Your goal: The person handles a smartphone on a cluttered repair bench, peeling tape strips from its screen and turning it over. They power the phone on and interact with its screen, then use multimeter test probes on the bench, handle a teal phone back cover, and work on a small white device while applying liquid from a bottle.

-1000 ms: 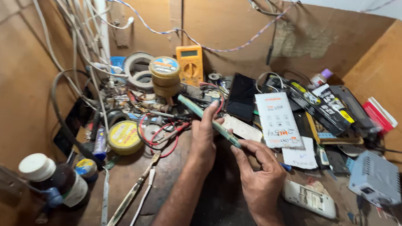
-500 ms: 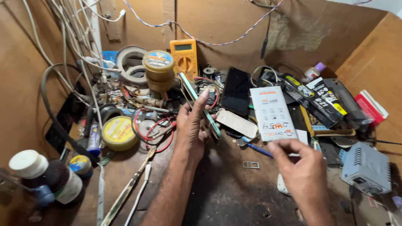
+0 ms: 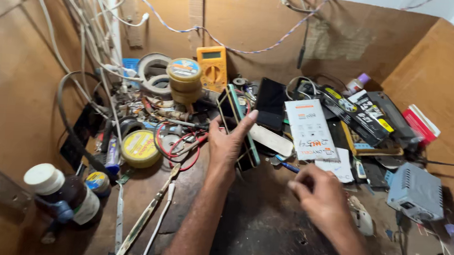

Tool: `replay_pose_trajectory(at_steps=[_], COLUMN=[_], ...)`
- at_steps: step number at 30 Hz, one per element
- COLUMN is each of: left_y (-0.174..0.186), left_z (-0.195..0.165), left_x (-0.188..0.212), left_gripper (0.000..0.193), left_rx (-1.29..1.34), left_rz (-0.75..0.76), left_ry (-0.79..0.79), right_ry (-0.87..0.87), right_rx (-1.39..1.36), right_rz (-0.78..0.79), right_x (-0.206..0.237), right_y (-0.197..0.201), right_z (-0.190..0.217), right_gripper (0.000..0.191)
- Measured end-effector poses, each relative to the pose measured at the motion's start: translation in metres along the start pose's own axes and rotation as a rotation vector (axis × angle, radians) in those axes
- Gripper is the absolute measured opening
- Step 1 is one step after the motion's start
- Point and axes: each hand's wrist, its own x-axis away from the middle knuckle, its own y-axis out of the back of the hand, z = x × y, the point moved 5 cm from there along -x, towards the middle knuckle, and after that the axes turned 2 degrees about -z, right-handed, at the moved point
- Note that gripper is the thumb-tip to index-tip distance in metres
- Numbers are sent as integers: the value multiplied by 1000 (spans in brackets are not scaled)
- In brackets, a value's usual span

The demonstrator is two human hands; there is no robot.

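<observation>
Warm, fairly even light falls from above and in front, leaving the brown walls bright and only soft shadows under the clutter on the tabletop (image 3: 263,220). The right hand (image 3: 321,195) is slightly motion-blurred, and the wide lens bends lines near the edges.

Bare dark bench top (image 3: 262,231) lay open near the middle, while tape rolls (image 3: 153,72), red wires (image 3: 175,140) and boxes (image 3: 356,112) crowded the far side, a bottle (image 3: 65,196) blocking the near left.
</observation>
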Motion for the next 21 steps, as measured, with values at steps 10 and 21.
replay_pose_trajectory(at_steps=[10,21], left_y=[-2,-5], left_z=[-1,0], left_x=[1,2], left_gripper=[72,85], left_rx=[-82,-214], left_rz=[-35,-67], left_ry=[-75,-231], right_ry=[67,149], right_rx=[-424,-316], right_rz=[-229,-231], right_x=[-1,0], right_y=[16,11], right_z=[60,83], right_gripper=[12,11])
